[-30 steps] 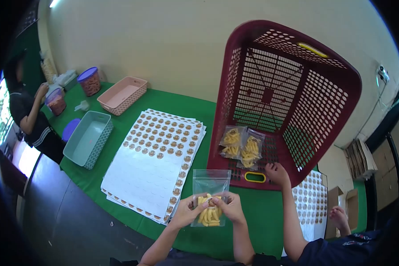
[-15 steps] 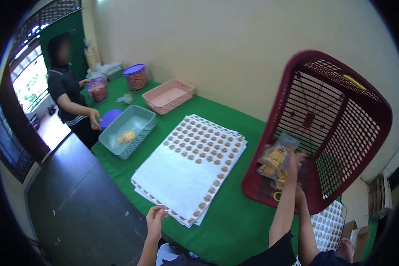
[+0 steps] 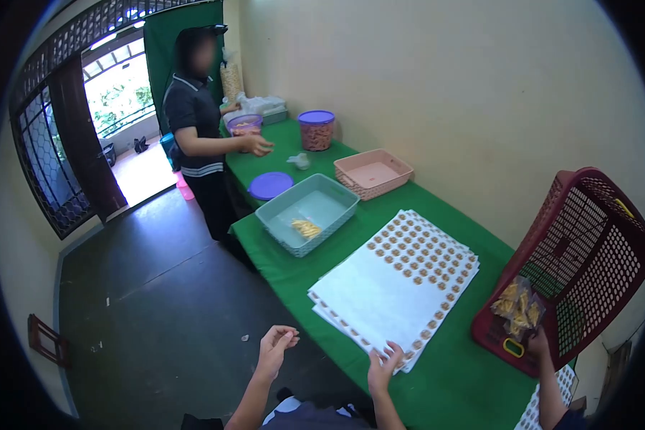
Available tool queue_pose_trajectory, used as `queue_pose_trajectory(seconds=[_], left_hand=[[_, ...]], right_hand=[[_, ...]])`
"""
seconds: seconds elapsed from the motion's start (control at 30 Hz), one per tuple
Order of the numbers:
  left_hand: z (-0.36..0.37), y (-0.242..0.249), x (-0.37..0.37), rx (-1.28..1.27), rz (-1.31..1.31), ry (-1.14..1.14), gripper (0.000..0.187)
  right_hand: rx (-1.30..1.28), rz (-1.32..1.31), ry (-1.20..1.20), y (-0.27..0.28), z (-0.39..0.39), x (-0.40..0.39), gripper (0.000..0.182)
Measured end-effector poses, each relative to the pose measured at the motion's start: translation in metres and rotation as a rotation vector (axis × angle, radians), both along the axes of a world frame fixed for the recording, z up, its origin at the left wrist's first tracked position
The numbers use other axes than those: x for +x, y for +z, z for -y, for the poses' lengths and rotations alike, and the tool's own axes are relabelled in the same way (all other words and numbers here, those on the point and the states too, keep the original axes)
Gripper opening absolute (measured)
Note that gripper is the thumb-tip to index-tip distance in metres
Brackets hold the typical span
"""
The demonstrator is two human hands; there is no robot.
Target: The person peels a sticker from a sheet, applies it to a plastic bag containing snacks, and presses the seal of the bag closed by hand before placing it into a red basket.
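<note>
Fingers of the right hand [image 3: 384,360] rest spread on the near edge of the sticker sheets [image 3: 398,287], pinching nothing. Off the near end of the sheets, the left hand [image 3: 275,344] hovers above the floor, fingers loosely curled and empty. Beyond the sheets sits a teal tray [image 3: 309,212]; to their right, a maroon basket [image 3: 577,261].

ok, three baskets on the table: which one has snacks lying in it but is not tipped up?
The teal basket, nearest the standing person: it sits flat with one snack pack inside. The pink basket shows nothing inside; the maroon basket is tipped.
</note>
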State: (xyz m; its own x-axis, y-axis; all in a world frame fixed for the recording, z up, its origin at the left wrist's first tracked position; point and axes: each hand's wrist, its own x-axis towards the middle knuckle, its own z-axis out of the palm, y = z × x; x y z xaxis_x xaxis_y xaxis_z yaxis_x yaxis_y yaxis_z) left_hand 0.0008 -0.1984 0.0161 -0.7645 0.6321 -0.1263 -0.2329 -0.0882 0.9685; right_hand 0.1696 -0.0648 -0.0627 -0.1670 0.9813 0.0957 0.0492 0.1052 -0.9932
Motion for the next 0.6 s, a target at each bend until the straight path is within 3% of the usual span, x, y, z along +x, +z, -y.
queue_pose_trajectory(seconds=[0.23,0.47,0.53,0.6], left_hand=[[0.082,0.003,-0.085,0.089,-0.073,0.154,0.013],[0.125,-0.020,-0.139,0.039,0.110,0.329,0.011],[0.125,-0.020,-0.151,0.030,0.105,0.366,0.011],[0.120,-0.018,-0.162,0.033,0.110,0.372,0.011]], right_hand=[[0.247,-0.038,0.106,0.045,0.010,-0.113,0.037],[0.378,0.071,0.345,0.075,-0.032,-0.227,0.025],[0.571,0.246,0.425,0.079,-0.052,-0.266,0.021],[0.547,0.369,0.544,0.071,-0.078,-0.305,0.024]])
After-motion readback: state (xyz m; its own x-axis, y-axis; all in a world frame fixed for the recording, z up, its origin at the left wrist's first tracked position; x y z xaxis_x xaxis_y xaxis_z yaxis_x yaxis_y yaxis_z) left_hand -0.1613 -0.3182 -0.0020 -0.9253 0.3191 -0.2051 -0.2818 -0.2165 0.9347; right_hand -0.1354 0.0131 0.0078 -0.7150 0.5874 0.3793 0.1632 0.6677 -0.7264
